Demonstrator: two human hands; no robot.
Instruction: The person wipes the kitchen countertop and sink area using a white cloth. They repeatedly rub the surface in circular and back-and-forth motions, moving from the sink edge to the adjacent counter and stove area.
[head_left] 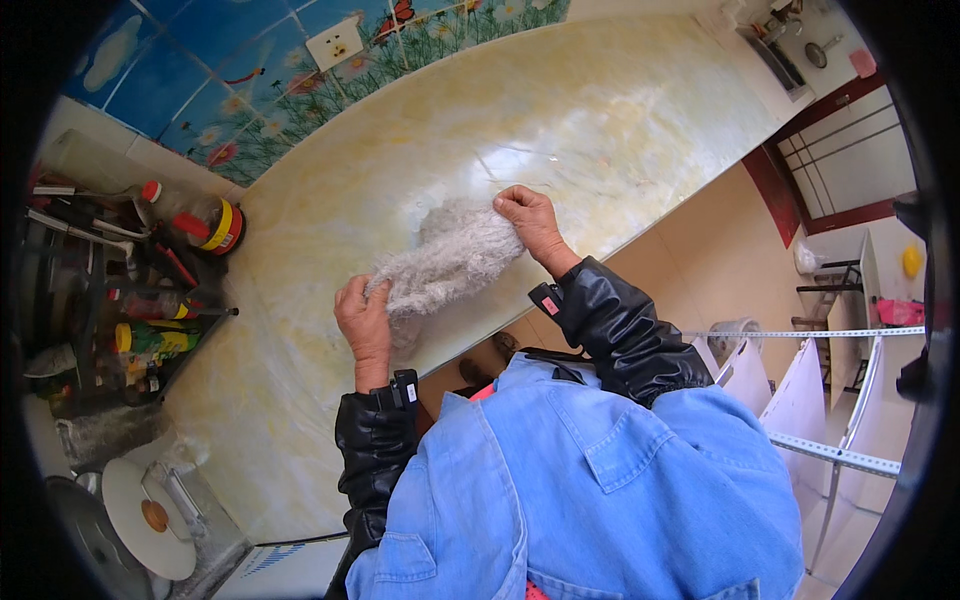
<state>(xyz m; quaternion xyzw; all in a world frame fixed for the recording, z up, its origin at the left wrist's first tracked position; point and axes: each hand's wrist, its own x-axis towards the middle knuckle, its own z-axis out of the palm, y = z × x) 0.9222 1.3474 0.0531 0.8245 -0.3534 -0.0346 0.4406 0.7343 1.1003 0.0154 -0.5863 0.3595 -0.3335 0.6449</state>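
A fluffy grey cloth [450, 262] is stretched between my hands over the pale yellow marbled countertop [600, 150]. My left hand [363, 322] pinches its near left end, close to the counter's front edge. At the opposite end, my right hand [532, 220] grips the far right corner between thumb and fingers. The cloth hangs bunched and wrinkled, and part of it seems to rest on the counter. A bright sheen of reflected light lies on the surface just beyond it.
On the left, a dark rack [90, 260] holds bottles and utensils, with a red-lidded jar [215, 225] beside it. A pot lid [150, 518] lies at lower left. Behind the counter is a tiled wall with a socket [335, 43]. White shelving [840, 455] stands at right.
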